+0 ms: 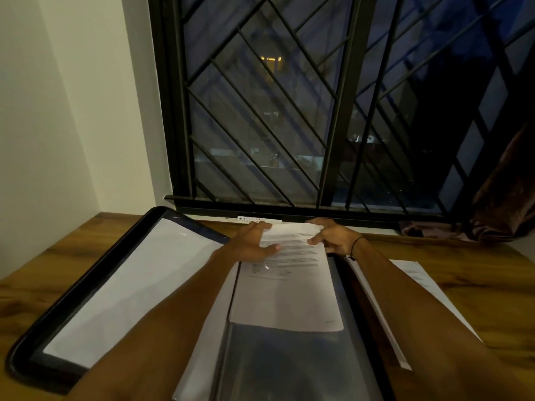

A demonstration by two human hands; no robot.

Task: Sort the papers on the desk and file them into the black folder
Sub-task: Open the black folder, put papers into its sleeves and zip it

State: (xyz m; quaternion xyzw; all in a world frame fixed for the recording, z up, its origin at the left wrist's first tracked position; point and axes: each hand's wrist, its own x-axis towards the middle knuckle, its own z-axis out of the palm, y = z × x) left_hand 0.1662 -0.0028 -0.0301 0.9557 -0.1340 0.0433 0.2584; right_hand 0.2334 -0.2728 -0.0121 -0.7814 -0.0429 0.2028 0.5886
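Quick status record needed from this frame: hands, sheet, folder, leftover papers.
left hand: grips far left corner of printed sheet
right hand: grips far right corner of the same sheet
printed sheet: partly slid into clear sleeve
black folder: open on wooden desk; white page on its left side
loose papers: on desk, right of folder

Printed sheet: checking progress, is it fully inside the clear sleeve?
No, both hands grip the printed sheet's far end outside the clear sleeve.
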